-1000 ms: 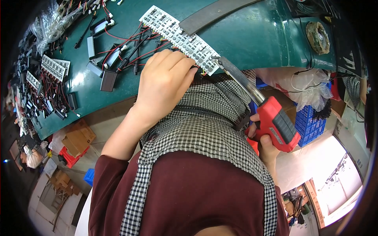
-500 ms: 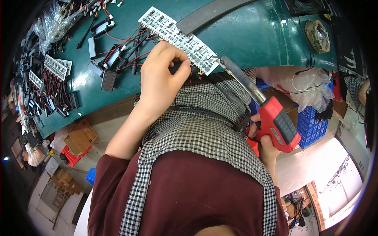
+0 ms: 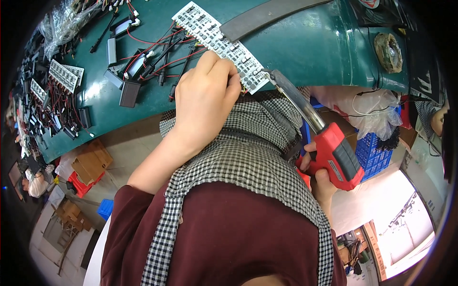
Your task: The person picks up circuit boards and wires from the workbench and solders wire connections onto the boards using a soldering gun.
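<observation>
A long white circuit board panel (image 3: 217, 40) with rows of small parts lies slantwise near the front edge of the green table. My left hand (image 3: 205, 90) is at its near edge, thumb and fingers drawn together; whatever they pinch is hidden behind the knuckles. My right hand (image 3: 322, 178) is wrapped round the grip of a red and black soldering gun (image 3: 336, 155), low and to the right. The gun's long metal barrel (image 3: 298, 100) points up and left, its tip at the right end of the panel. Red and black wires (image 3: 164, 45) trail out left of the panel.
A dark flat bar (image 3: 267, 19) lies against the panel's far side. Small black cases (image 3: 130, 93) and wired parts spread leftward, beside more circuit boards (image 3: 66, 76). A roll of tape (image 3: 388, 52) sits at the right; a blue crate (image 3: 374, 155) stands below the table.
My left hand has shifted slightly right along the panel's near edge, and the gap between its thumb and fingers has closed up. The soldering gun stays almost where it was.
</observation>
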A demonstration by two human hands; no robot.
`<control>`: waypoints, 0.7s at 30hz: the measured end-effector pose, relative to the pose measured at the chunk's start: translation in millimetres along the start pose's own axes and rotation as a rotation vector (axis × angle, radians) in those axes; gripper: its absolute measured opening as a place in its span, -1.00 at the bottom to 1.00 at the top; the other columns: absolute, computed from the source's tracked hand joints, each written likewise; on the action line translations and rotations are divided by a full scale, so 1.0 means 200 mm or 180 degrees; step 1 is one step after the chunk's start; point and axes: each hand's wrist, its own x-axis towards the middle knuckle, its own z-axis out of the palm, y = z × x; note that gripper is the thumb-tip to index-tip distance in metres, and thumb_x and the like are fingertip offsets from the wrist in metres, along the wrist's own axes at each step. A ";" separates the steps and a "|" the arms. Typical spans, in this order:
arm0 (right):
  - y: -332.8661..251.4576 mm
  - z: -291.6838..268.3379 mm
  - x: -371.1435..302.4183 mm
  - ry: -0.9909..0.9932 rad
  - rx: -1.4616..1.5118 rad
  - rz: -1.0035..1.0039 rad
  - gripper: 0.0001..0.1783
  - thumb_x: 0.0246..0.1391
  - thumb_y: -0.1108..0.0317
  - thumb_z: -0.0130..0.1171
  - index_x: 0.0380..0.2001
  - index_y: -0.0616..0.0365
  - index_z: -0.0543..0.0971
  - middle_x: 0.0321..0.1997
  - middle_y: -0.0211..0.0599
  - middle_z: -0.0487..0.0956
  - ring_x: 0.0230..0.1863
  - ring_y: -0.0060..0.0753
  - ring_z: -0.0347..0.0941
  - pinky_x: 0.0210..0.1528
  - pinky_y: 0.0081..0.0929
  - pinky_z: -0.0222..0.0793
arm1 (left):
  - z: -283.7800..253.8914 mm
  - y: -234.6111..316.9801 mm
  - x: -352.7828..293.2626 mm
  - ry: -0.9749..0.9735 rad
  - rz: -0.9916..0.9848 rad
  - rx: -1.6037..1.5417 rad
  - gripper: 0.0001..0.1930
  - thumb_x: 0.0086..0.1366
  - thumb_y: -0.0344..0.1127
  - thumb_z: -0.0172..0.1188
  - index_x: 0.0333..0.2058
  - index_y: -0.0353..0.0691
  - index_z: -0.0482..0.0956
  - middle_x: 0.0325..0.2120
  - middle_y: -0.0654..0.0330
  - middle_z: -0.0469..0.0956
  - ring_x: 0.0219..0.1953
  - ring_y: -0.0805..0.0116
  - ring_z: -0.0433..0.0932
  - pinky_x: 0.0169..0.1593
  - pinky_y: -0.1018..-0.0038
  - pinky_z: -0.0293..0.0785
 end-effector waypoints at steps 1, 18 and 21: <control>0.00 0.00 0.00 0.0001 -0.0010 0.0011 -0.18 -0.10 -0.19 0.22 -0.09 0.43 0.38 -0.20 -0.13 0.51 -0.53 -0.49 0.36 -0.51 -0.56 0.27 | 0.00 -0.01 0.00 0.0044 -0.0012 -0.0156 -0.90 0.02 -0.52 0.22 -0.44 -0.28 0.51 -0.51 0.23 0.40 -0.63 0.46 0.31 -0.53 0.55 0.27; -0.03 0.02 0.01 -0.0037 0.0005 0.0275 -0.14 -0.17 -0.26 0.24 -0.11 0.39 0.39 -0.22 -0.15 0.49 -0.50 -0.49 0.35 -0.48 -0.57 0.27 | -0.04 -0.01 0.03 -0.0149 -0.0124 -0.0233 -0.88 -0.09 -0.44 0.21 -0.57 -0.25 0.43 -0.52 0.20 0.39 -0.55 0.17 0.46 -0.47 0.34 0.36; -0.03 0.04 0.00 0.0041 -0.0071 0.0275 -0.13 -0.18 -0.27 0.24 -0.12 0.39 0.40 -0.22 -0.14 0.49 -0.49 -0.49 0.36 -0.47 -0.58 0.27 | -0.06 -0.01 0.04 -0.0268 -0.0257 -0.0301 -0.88 -0.09 -0.45 0.20 -0.57 -0.26 0.42 -0.51 0.18 0.38 -0.54 0.16 0.46 -0.45 0.32 0.37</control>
